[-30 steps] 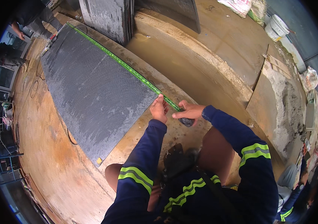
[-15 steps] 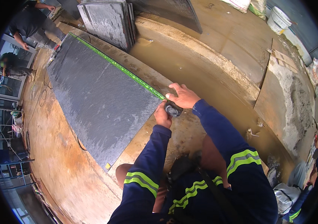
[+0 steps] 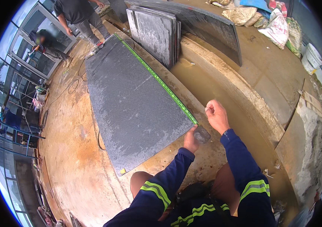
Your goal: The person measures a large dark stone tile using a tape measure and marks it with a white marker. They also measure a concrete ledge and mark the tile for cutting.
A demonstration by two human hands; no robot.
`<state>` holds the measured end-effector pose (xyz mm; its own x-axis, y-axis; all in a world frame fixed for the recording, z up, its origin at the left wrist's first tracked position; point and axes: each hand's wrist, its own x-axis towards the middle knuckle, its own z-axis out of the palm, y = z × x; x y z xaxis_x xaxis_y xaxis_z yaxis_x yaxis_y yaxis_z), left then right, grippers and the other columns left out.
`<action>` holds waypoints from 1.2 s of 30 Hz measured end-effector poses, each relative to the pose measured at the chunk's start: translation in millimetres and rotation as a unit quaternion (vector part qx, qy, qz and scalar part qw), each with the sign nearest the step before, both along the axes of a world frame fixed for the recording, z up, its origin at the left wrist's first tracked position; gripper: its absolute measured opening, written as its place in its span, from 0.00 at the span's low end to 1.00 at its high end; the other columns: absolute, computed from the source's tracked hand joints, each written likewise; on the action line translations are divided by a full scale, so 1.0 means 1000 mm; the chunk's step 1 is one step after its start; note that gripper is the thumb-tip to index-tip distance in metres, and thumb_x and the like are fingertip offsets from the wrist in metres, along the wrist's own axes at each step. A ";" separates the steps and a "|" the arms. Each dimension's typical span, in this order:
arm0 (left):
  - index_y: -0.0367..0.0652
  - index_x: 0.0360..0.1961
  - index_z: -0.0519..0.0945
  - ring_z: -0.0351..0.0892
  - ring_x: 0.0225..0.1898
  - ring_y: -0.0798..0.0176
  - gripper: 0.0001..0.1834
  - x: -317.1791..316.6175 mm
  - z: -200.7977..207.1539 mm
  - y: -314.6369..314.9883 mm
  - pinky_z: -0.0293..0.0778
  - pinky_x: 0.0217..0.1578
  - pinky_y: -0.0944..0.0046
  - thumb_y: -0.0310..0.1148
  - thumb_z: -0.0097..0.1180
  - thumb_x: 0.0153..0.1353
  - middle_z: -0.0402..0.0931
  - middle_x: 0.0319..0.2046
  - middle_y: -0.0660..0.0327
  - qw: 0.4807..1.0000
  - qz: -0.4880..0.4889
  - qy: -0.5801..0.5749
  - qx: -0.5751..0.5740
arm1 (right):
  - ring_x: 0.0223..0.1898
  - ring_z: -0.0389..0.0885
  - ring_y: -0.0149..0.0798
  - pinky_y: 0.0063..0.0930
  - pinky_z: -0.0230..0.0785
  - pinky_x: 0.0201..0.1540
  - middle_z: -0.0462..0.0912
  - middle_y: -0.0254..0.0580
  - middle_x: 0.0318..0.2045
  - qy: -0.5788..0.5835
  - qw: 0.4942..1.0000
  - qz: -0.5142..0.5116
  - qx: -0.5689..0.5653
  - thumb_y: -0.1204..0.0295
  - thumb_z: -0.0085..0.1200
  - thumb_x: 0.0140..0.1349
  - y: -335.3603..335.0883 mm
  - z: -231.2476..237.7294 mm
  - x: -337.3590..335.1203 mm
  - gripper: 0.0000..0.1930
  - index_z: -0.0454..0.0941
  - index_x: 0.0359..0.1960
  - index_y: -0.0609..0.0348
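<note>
A large dark grey stone slab (image 3: pixel 134 102) lies flat in front of me. Along its right edge runs the bright green blade (image 3: pixel 157 77) of a tape measure, pulled out to the far end. At the slab's near right corner my left hand (image 3: pixel 191 140) grips the tape measure (image 3: pixel 202 135), with a fingertip by the blade; its dark case looks smeared. My right hand (image 3: pixel 217 116) is raised apart from the tape, over the ledge, its fingers curled together. Whether anything sits inside those fingers is hidden. A small yellow piece (image 3: pixel 122 171) lies on the slab's near left corner.
Muddy water fills a trench (image 3: pixel 221 94) to the right. Several slabs (image 3: pixel 151 36) lean upright beyond it. At the slab's far end stands a person (image 3: pixel 79 17); another person (image 3: pixel 49 43) bends near the glass doors. Sacks (image 3: pixel 276 30) and a white bucket (image 3: pixel 311 59) stand far right.
My right hand has come off the tape measure and lifted to the right, its fingers curling. My left hand stays at the slab's corner. The view has shifted, so the scene sits further right.
</note>
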<state>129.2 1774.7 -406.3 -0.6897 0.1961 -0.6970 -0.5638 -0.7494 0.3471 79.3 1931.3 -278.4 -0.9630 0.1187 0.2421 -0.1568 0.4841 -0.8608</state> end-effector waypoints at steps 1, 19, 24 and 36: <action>0.47 0.46 0.83 0.87 0.42 0.55 0.11 -0.001 0.001 0.000 0.82 0.52 0.49 0.41 0.62 0.71 0.88 0.40 0.61 1.000 -0.006 0.000 0.007 | 0.34 0.84 0.46 0.41 0.76 0.39 0.81 0.42 0.35 0.014 1.000 -0.017 -0.014 0.75 0.59 0.68 -0.005 0.005 0.000 0.05 0.76 0.41 0.54; 0.47 0.52 0.83 0.85 0.51 0.50 0.17 -0.007 0.009 -0.013 0.79 0.58 0.44 0.47 0.54 0.74 0.87 0.48 0.58 0.992 -0.017 0.001 0.121 | 0.28 0.88 0.46 0.39 0.76 0.33 0.86 0.42 0.28 0.075 0.997 0.009 0.004 0.69 0.59 0.72 -0.048 0.024 0.020 0.05 0.77 0.43 0.53; 0.47 0.61 0.79 0.82 0.60 0.42 0.25 -0.004 0.019 -0.016 0.74 0.62 0.30 0.52 0.52 0.73 0.83 0.59 0.53 0.995 -0.026 0.022 0.090 | 0.34 0.88 0.54 0.49 0.78 0.35 0.88 0.41 0.34 0.108 0.994 -0.011 -0.017 0.70 0.53 0.73 -0.041 0.025 0.017 0.04 0.74 0.46 0.52; 0.54 0.64 0.80 0.78 0.65 0.47 0.29 -0.021 0.008 -0.032 0.70 0.63 0.30 0.57 0.60 0.69 0.82 0.61 0.60 0.997 -0.069 0.003 0.039 | 0.31 0.83 0.59 0.55 0.71 0.36 0.81 0.45 0.26 0.138 0.982 -0.110 -0.061 0.74 0.52 0.70 -0.025 0.049 0.027 0.03 0.71 0.41 0.53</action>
<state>108.4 1742.4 -398.3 -0.6557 0.3428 -0.6728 -0.6623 -0.6889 0.2945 106.0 1906.5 -229.4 -0.8107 0.3605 0.4612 -0.2956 0.4280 -0.8541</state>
